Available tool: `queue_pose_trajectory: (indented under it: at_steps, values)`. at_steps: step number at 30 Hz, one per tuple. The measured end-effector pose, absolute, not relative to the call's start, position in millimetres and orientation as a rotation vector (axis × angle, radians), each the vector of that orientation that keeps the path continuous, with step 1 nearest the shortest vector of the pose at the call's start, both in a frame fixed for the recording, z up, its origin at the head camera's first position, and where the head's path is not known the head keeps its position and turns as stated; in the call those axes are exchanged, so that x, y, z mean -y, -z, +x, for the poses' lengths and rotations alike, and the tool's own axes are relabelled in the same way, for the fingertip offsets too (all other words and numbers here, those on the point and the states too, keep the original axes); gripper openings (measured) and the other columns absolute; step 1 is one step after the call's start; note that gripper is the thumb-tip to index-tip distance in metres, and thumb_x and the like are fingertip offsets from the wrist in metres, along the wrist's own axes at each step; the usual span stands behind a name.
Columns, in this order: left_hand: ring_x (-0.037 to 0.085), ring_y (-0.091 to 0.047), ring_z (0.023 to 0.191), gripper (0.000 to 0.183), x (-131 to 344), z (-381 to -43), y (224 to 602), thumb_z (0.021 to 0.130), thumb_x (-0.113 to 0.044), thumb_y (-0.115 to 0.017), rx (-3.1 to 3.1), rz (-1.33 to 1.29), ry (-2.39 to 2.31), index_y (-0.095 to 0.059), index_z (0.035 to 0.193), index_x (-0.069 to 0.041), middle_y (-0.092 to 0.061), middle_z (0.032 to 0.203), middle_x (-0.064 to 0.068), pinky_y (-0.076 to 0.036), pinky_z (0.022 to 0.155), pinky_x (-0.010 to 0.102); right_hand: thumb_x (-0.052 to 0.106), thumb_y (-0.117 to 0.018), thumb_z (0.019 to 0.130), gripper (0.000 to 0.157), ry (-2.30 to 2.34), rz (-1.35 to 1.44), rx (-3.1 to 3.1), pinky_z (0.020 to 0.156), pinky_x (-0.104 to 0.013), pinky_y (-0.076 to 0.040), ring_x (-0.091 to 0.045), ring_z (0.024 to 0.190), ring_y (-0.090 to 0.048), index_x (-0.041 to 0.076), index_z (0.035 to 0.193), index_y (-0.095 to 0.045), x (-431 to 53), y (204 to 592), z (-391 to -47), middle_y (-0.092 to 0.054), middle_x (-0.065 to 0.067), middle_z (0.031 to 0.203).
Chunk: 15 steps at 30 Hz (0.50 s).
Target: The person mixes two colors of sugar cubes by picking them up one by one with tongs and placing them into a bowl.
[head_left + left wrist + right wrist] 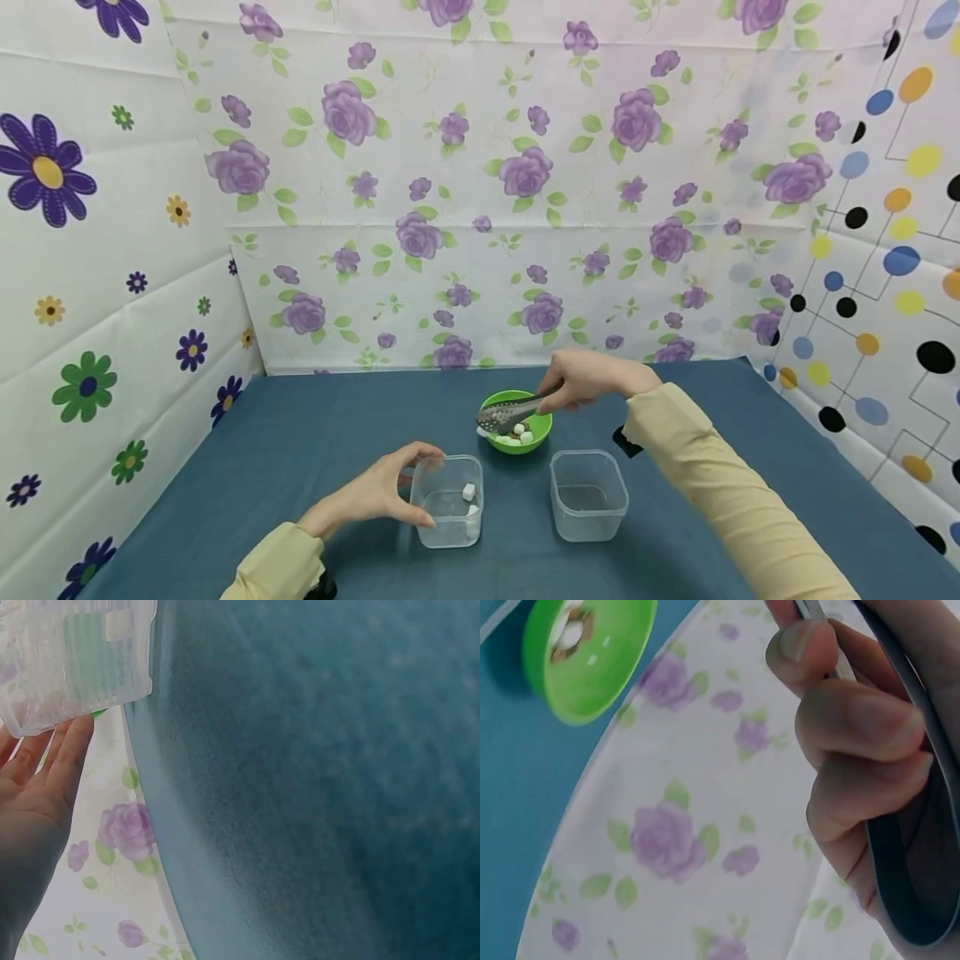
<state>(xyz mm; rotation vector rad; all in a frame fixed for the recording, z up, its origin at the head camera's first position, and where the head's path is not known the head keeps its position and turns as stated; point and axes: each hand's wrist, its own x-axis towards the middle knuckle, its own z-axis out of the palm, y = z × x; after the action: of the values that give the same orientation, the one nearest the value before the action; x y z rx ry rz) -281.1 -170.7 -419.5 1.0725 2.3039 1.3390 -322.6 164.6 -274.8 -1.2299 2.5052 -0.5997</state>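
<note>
My right hand (pixel 581 379) grips a pair of metal tongs (pixel 506 414) with dark handles. The tongs' perforated head reaches over a green bowl (pixel 546 429), with a white piece (pixel 482 432) at its tip. Small white cubes (pixel 527 437) and some brown bits lie in the bowl. With thumb in front and fingers behind, my left hand (pixel 386 487) holds a clear plastic container (pixel 447 533) by its left side. A few white cubes (pixel 468 492) sit along that container's right wall. The left wrist view shows the fingers against the container's ribbed side (pixel 82 667).
To the right stands a second clear plastic container (pixel 588 525), with no pieces visible inside. A blue-green cloth (pixel 337 417) covers the table. Floral sheets (pixel 480 167) rise behind it and to the left; a dotted one (pixel 885 292) hangs at right.
</note>
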Motion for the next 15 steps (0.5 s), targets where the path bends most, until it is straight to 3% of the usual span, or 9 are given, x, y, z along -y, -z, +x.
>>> queue_pose_trajectory:
  at_steps: [7,15]
  values:
    - [0.028,-0.040,0.115,0.066,170.4,-280.2,420.3,0.076,-0.016,-0.075,-2.329,1.079,-1.334,-0.041,0.131,-0.010,-0.043,0.127,0.005,-0.041,0.086,0.043,0.023,-0.066,0.084,0.027,0.509,-1.150,-2.587,0.040,-0.022,-0.030,-0.008,0.032,-0.028,0.017,0.058,-0.065,-178.0,283.7,-333.5,-0.044,0.001,0.041]
    - [0.027,-0.040,0.115,0.067,170.3,-278.7,418.1,0.075,-0.016,-0.076,-2.320,1.067,-1.339,-0.040,0.131,-0.007,-0.043,0.127,0.005,-0.041,0.087,0.044,0.019,-0.068,0.082,0.036,0.402,-1.049,-2.673,0.038,-0.021,-0.028,-0.008,0.032,-0.029,0.017,0.049,-0.056,-182.6,291.1,-335.3,-0.044,-0.001,0.041]
